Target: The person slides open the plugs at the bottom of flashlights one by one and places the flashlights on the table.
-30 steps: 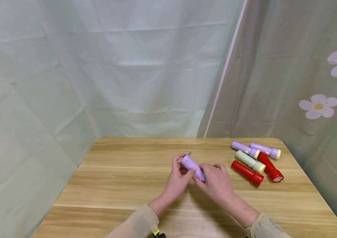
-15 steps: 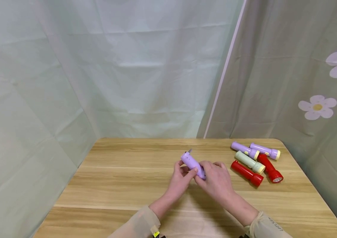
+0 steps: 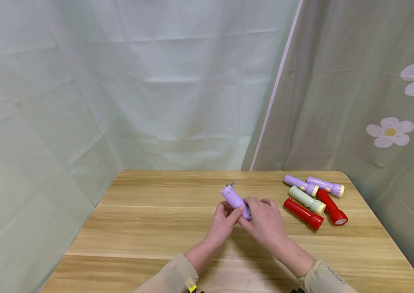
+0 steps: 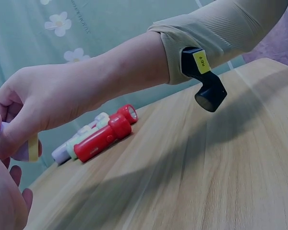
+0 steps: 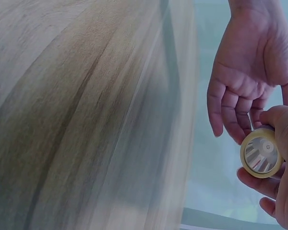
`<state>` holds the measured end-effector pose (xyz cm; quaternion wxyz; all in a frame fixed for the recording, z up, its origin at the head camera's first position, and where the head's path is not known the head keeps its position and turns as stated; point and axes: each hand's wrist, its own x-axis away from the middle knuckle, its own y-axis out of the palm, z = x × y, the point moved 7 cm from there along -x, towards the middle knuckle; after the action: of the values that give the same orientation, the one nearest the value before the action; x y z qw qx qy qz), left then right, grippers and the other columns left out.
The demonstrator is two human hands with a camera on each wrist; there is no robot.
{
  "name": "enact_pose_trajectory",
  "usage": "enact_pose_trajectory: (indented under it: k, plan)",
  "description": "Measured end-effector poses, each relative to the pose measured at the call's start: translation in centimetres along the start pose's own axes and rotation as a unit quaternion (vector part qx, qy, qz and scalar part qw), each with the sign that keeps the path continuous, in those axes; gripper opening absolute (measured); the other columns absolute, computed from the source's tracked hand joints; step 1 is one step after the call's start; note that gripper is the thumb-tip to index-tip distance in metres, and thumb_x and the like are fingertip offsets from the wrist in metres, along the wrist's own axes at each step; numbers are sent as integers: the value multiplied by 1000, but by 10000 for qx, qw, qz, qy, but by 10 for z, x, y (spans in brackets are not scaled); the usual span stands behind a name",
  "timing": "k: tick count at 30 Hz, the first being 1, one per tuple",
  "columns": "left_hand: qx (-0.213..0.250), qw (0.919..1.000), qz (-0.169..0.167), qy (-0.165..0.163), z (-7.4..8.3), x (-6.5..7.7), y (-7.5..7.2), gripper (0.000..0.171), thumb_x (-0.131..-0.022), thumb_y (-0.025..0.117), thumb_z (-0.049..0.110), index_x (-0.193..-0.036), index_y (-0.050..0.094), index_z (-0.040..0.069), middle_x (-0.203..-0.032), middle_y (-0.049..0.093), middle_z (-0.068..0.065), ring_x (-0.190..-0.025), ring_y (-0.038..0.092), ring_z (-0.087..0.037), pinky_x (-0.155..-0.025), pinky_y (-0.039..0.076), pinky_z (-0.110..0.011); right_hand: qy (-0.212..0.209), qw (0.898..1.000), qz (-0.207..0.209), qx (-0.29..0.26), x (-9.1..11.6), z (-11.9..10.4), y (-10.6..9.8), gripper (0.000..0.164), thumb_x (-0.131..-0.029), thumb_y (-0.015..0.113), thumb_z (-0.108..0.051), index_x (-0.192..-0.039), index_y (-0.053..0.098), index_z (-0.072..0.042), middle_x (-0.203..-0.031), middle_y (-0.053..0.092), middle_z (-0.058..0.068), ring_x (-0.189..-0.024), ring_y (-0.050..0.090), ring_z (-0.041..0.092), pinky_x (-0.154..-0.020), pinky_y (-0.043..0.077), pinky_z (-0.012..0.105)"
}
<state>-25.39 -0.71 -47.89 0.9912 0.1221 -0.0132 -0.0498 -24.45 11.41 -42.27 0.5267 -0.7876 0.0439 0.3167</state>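
Observation:
A purple flashlight point(image 3: 232, 197) is held above the table, its tail tilted up and to the left, with a small thin tab sticking out at that end. My right hand point(image 3: 265, 219) grips its head end, fingers wrapped over the top. Against the body lies the thumb of my left hand point(image 3: 221, 223), with its fingers behind and partly hidden. In the right wrist view, the pale yellow rim and reflector of the flashlight's lens point(image 5: 260, 154) face the camera between the right hand's thumb and fingers. The lens appears unlit.
At the table's right lie two more purple flashlights point(image 3: 300, 184), a pale green one point(image 3: 306, 199) and two red ones point(image 3: 303, 213), close together. The wooden table point(image 3: 148, 219) meets hanging curtains point(image 3: 177, 101) at the back and sides.
The left fingers have slid from the flashlight's tail down towards its middle, leaving the tail end exposed. The flashlight has shifted only slightly; the right hand keeps its grip.

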Motion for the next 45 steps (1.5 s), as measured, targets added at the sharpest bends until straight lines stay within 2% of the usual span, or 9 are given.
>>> enact_pose_trajectory:
  k: [8, 20, 29, 33, 38, 42, 45]
  plan:
    - [-17, 9999, 117, 60, 1, -3, -5, 46, -98, 69, 21, -127, 44, -3, -119, 64, -14, -105, 61, -17, -91, 49, -28, 38, 9998, -185, -67, -2, -1, 5, 41, -85, 80, -42, -110, 67, -11, -96, 72, 0, -80, 66, 15, -93, 44, 46]
    - [-349, 9991, 207, 115, 8, -6, -24, 45, -99, 68, 20, -129, 45, -4, -114, 64, -12, -101, 59, -15, -91, 48, -30, -96, 9981, -534, -278, 4, 4, 6, 71, -91, 68, -61, -136, 60, -7, -119, 71, 6, -107, 67, 25, -107, 38, 53]
    - [-861, 9955, 382, 132, 11, -6, -52, 49, -97, 71, 22, -130, 48, -6, -115, 64, -14, -102, 58, -17, -93, 47, -34, -351, 9967, -737, 0, 10, 14, 4, 73, -92, 67, -61, -141, 58, -9, -130, 67, 10, -120, 62, 31, -114, 29, 56]
    - [-1002, 9940, 437, 104, 14, -7, -65, 48, -97, 69, 21, -130, 49, -7, -116, 64, -15, -102, 59, -17, -91, 47, -32, -507, 9951, -844, 112, 13, 17, 3, 73, -92, 65, -62, -142, 58, -10, -134, 65, 8, -124, 58, 31, -117, 23, 57]
    - [-1210, 9912, 521, 112, 19, -9, -81, 43, -97, 69, 19, -127, 52, -7, -111, 65, -14, -97, 60, -16, -86, 50, -28, -586, 9932, -974, 265, 18, 23, 2, 71, -90, 69, -60, -140, 60, -11, -137, 63, 8, -127, 54, 32, -118, 20, 59]
    - [-1597, 9851, 629, 113, 20, -13, -100, 42, -96, 71, 19, -125, 56, -6, -109, 65, -13, -96, 61, -18, -83, 51, -29, -629, 9918, -1039, 405, 23, 28, 2, 70, -88, 73, -58, -138, 62, -10, -137, 62, 9, -129, 53, 34, -117, 18, 60]
    - [-2070, 9755, 734, 110, 24, -14, -114, 41, -95, 72, 19, -125, 58, -6, -108, 64, -14, -96, 61, -21, -83, 51, -31, -676, 9913, -1028, 459, 26, 32, 1, 70, -88, 72, -58, -138, 62, -10, -136, 62, 9, -129, 52, 35, -117, 19, 61]
